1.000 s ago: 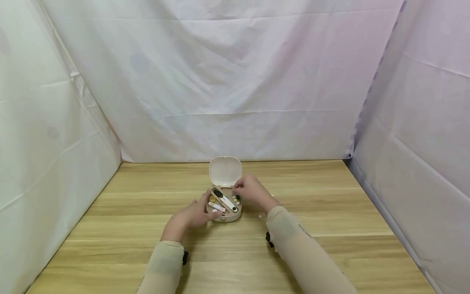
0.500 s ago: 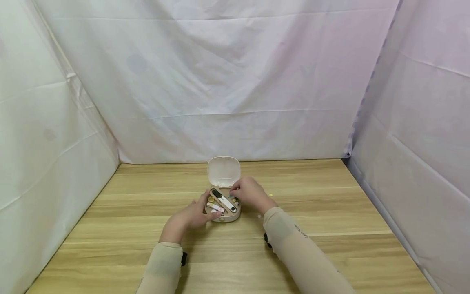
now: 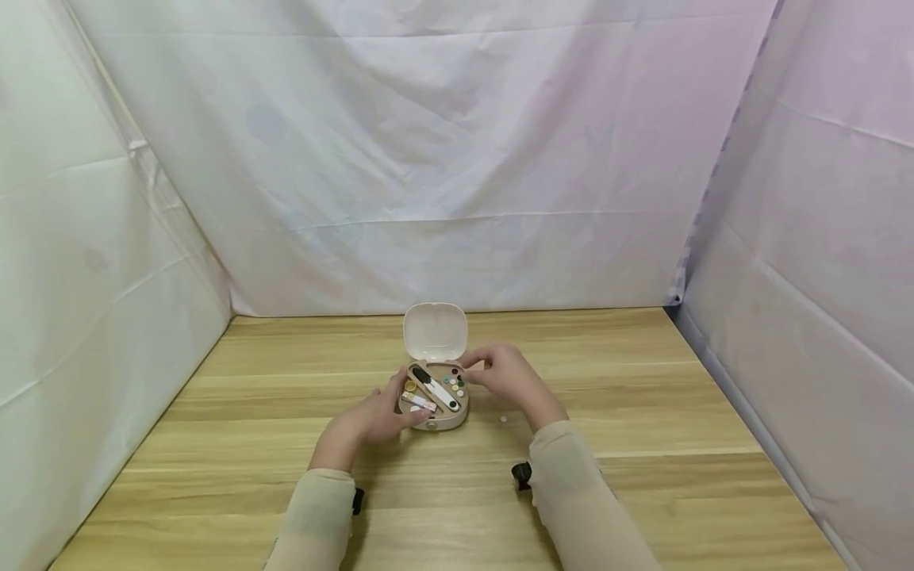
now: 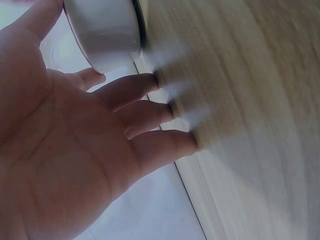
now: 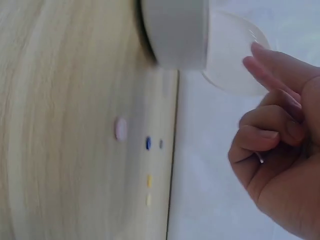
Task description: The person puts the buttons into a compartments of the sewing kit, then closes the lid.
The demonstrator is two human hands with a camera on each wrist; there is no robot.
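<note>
A cream sewing box [image 3: 447, 423] stands on the table with its clear lid [image 3: 435, 331] raised. Inside lie black-and-white thread snips [image 3: 437, 390], a gold ring-like piece [image 3: 410, 386], a pink-and-white patterned strip [image 3: 419, 401] and several coloured buttons [image 3: 455, 388] at the right. My left hand [image 3: 378, 414] holds the box from its left side, thumb at the front rim; in the left wrist view its other fingers [image 4: 165, 145] reach the tabletop. My right hand [image 3: 508, 373] is beside the right edge, thumb and index fingertips slightly apart, other fingers curled. Their inner side is partly hidden.
A pale button [image 3: 503, 419] lies on the table right of the box. The right wrist view shows several loose ones, including a blue button [image 5: 148, 143] and a yellow button [image 5: 149, 180]. White cloth [image 3: 428, 159] hangs behind the wooden table [image 3: 621, 373].
My right hand has drawn back rightward from the button compartment, leaving a teal button inside and more buttons visible. My left hand stays on the box.
</note>
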